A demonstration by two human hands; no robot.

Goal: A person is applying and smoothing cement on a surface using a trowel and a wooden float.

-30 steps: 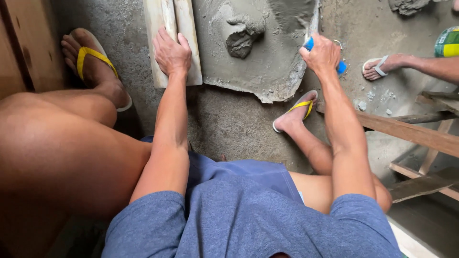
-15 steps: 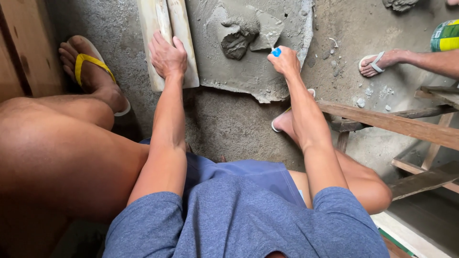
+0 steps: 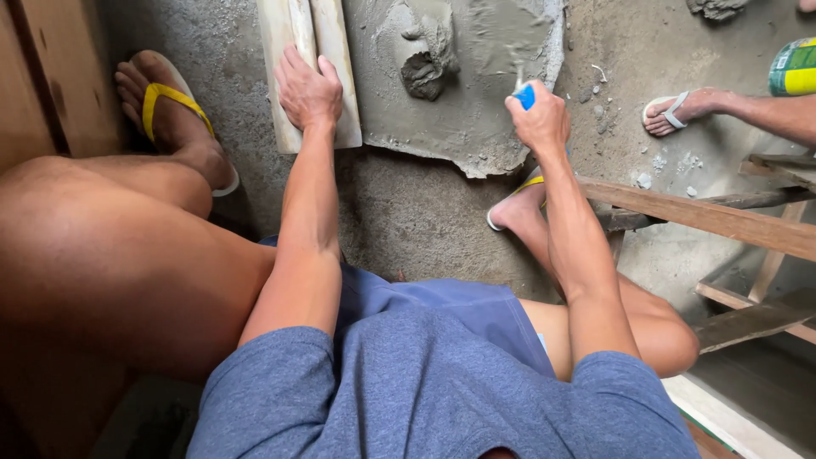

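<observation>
Right hand [image 3: 539, 123] drawn back, grip clenched on blue-handled trowel [image 3: 524, 95], blade over wet mortar [image 3: 476, 76], left hand [image 3: 308, 89] flat on plank [image 3: 340, 76]

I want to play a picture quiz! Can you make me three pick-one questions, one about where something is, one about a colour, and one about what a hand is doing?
1. Where does the left hand rest?
A. on the wooden boards
B. on a knee
C. on the wet mortar

2. What colour is the tool handle in the right hand?
A. red
B. blue
C. green

3. What is the right hand doing?
A. lying open and flat
B. gripping the handle, closed around it
C. hanging empty in the air

Answers:
1. A, the palm lies flat on the pale boards beside the grey mortar slab.
2. B, a blue end sticks out above the fist.
3. B, the fingers are curled tight around the handle, over the mortar.
</observation>
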